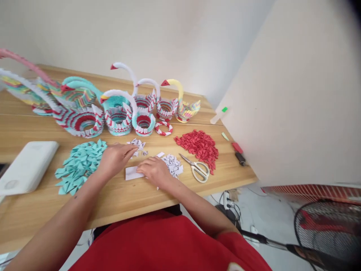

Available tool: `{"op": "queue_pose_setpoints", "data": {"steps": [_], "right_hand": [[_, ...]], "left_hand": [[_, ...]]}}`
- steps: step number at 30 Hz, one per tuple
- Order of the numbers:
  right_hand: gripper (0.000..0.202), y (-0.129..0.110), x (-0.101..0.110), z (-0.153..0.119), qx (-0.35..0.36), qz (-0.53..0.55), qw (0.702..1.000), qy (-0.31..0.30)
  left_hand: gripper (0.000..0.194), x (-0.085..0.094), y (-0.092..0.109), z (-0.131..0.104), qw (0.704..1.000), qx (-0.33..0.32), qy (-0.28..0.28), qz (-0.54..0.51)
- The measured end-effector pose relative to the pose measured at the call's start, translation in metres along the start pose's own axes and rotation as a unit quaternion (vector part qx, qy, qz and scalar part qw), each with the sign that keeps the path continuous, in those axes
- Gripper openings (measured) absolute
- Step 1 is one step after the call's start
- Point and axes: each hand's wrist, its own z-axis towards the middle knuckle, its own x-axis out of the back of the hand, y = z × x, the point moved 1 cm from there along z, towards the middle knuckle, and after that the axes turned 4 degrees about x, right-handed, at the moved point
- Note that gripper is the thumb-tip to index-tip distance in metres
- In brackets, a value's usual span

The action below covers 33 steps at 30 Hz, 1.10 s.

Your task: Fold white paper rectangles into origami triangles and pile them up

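Note:
My left hand (117,156) is closed in a pinch beside a small group of white folded paper pieces (138,145); what its fingertips hold, if anything, is too small to make out. My right hand (153,169) rests with bent fingers on a white paper strip (132,173) lying flat on the wooden table. Just right of that hand is a pile of white folded pieces (173,165). Teal folded pieces (81,162) are heaped left of my left hand. Scissors (199,169) with white handles lie by a red pile of folded pieces (199,146).
Several paper swans (118,120) stand along the back of the table (113,207). A red and white ring (164,128) lies before them. A white box-like device (29,165) is at the left, a black object (240,159) near the right edge. Cables and a racket (324,226) are beyond.

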Motion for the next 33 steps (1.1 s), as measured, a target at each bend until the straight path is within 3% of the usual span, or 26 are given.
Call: {"op": "queue_pose_setpoints", "data": {"steps": [6,10,13,20,23,26,33], "right_hand": [[0.02,0.018,0.023,0.03,-0.044,0.016,0.998,0.042],[0.023,0.028,0.03,0.04,-0.046,0.062,0.994,0.083],[0.025,0.034,0.029,0.04,-0.045,0.081,0.991,0.097],[0.024,0.045,0.034,0.024,-0.038,0.183,0.956,0.226],[0.022,0.047,0.035,0.022,0.019,0.202,0.958,0.204],[0.017,0.048,0.035,0.021,0.057,0.219,0.958,0.175],[0.029,0.049,0.042,0.02,0.051,0.244,0.956,0.155]], "left_hand": [[0.045,0.006,-0.003,0.001,0.994,0.023,-0.013,-0.111],[0.038,0.007,0.001,0.003,0.991,0.012,0.008,-0.132],[0.034,0.006,0.007,0.003,0.982,0.05,-0.002,-0.182],[0.035,0.009,0.018,0.007,0.887,0.234,-0.043,-0.396],[0.032,0.009,0.02,0.008,0.852,0.262,-0.051,-0.45],[0.03,0.008,0.021,0.007,0.836,0.268,-0.056,-0.475],[0.027,0.004,0.025,0.004,0.805,0.265,-0.063,-0.528]]}}
